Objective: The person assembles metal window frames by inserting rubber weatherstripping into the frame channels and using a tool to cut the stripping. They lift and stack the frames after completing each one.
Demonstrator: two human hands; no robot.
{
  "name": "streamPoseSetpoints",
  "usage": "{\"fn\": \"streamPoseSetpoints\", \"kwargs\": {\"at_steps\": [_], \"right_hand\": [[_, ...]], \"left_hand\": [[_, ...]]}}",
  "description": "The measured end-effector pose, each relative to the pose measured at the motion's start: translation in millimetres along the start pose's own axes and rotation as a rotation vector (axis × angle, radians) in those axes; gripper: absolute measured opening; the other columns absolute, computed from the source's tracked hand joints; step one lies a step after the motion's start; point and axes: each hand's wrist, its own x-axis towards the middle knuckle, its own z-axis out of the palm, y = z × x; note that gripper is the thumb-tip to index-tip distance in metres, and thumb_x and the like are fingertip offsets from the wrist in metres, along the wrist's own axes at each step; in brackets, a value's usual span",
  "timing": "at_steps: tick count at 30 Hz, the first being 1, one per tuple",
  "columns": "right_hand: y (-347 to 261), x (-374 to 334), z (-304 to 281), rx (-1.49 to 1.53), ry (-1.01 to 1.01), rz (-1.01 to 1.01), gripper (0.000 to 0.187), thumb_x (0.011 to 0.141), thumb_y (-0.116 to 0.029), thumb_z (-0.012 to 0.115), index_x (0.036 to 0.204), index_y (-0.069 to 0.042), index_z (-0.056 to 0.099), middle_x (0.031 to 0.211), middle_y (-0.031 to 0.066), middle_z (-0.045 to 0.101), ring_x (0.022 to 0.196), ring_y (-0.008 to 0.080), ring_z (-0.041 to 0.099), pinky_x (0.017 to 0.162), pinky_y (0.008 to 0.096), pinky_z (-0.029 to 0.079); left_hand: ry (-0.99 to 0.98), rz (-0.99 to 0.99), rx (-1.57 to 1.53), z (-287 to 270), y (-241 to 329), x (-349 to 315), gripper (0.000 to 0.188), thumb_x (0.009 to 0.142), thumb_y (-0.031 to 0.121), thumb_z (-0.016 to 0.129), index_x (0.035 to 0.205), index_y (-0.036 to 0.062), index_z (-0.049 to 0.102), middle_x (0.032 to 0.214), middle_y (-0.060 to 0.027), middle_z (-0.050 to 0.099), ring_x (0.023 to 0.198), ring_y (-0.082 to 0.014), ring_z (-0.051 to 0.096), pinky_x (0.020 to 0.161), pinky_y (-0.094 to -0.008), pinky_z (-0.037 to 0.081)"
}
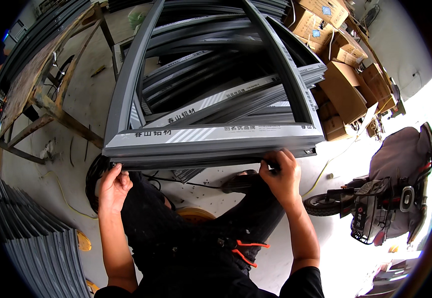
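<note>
A grey metal window frame (216, 133) with printed protective film stands before me, its near rail above my knees. Along the underside of that rail runs a dark line that looks like a black rubber strip (248, 160). My right hand (283, 175) is closed on the strip near the rail's right end, thumb and fingers curled together. At the left corner, my left hand (114, 187) has its fingers curled and its fingertips pinched against the rail; what they hold is too small to make out. Pliers with orange handles (245, 252) lie at my lap.
More grey frames (211, 74) are piled behind this one. A worn bench (32, 94) stands left, above stacked grey profiles (42, 243). Cardboard boxes (345, 92) fill the back right; a parked scooter (380, 203) stands at right. A black coil (94, 181) lies beside my left hand.
</note>
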Motion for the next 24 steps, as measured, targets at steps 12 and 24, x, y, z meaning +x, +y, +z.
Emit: {"fn": "streamPoseSetpoints", "kwargs": {"at_steps": [12, 24], "right_hand": [[-15, 2, -14, 0.057, -0.106, -0.018, 0.010, 0.069, -0.001, 0.070, 0.078, -0.002, 0.067, 0.073, 0.0087, 0.058, 0.061, 0.0215, 0.061, 0.055, 0.0291, 0.049], [-93, -9, -19, 0.531, -0.647, -0.083, 0.020, 0.064, 0.001, 0.072, 0.083, -0.003, 0.068, 0.075, 0.0089, 0.059, 0.066, 0.0255, 0.058, 0.057, 0.0339, 0.047]], "left_hand": [[0.097, 0.069, 0.114, 11, 0, -14, 0.025, 0.092, 0.025, 0.064, 0.079, 0.0039, 0.062, 0.062, -0.0021, 0.054, 0.053, -0.0102, 0.047, 0.051, -0.0243, 0.036], [-0.640, 0.857, 1.258, 141, -24, -105, 0.027, 0.081, 0.015, 0.069, 0.105, 0.0095, 0.059, 0.099, -0.0042, 0.063, 0.099, -0.0222, 0.062, 0.108, -0.0484, 0.032]]}}
